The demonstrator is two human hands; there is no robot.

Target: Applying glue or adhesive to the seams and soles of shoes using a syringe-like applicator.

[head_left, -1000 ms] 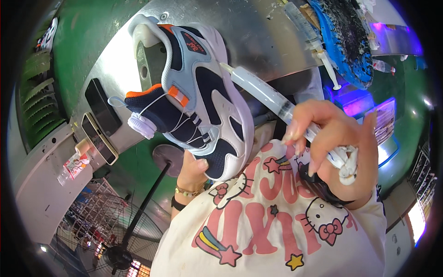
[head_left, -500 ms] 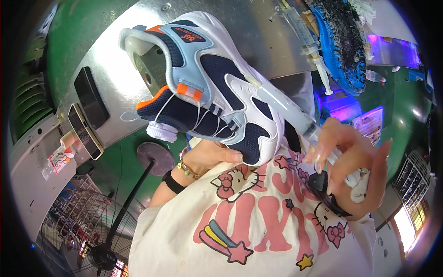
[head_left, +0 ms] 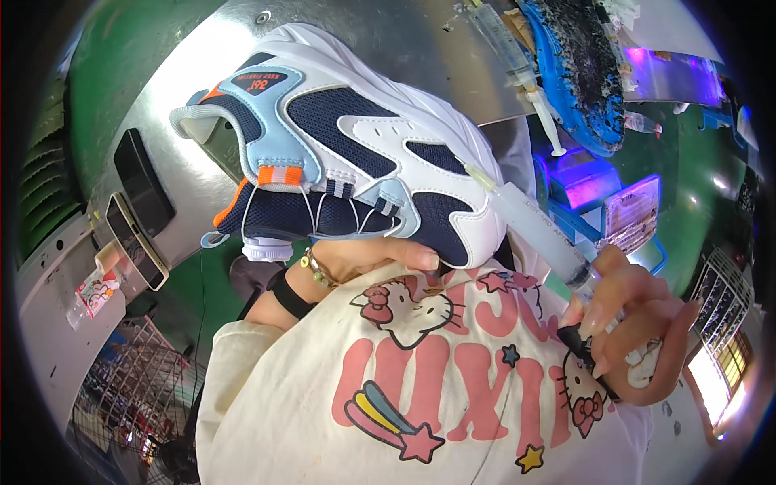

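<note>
My left hand [head_left: 368, 257] holds a navy, white and light-blue sneaker [head_left: 343, 133] from below, thumb near the toe. The shoe lies on its side with the sole edge turned up and away; orange tabs and a white lacing dial [head_left: 267, 249] show on it. My right hand [head_left: 638, 331] is closed around a clear syringe [head_left: 540, 233] with pale contents. The syringe's narrow tip meets the shoe, or hovers just over it, along the seam between upper and white sole near the toe. Something white and crumpled [head_left: 643, 364] shows in my right palm.
A shiny metal table [head_left: 388, 48] lies beyond the shoe. On it are a second syringe [head_left: 509, 52] and a blue holder with black bristly residue [head_left: 578, 81]. Two phones [head_left: 144, 182] lie at left. A purple-lit blue device [head_left: 582, 182] stands at right, a fan [head_left: 145, 388] at lower left.
The shoe has shifted left and tilted, its side now turned more toward me. My right hand has moved right and down, and the syringe tip sits farther toward the toe along the seam.
</note>
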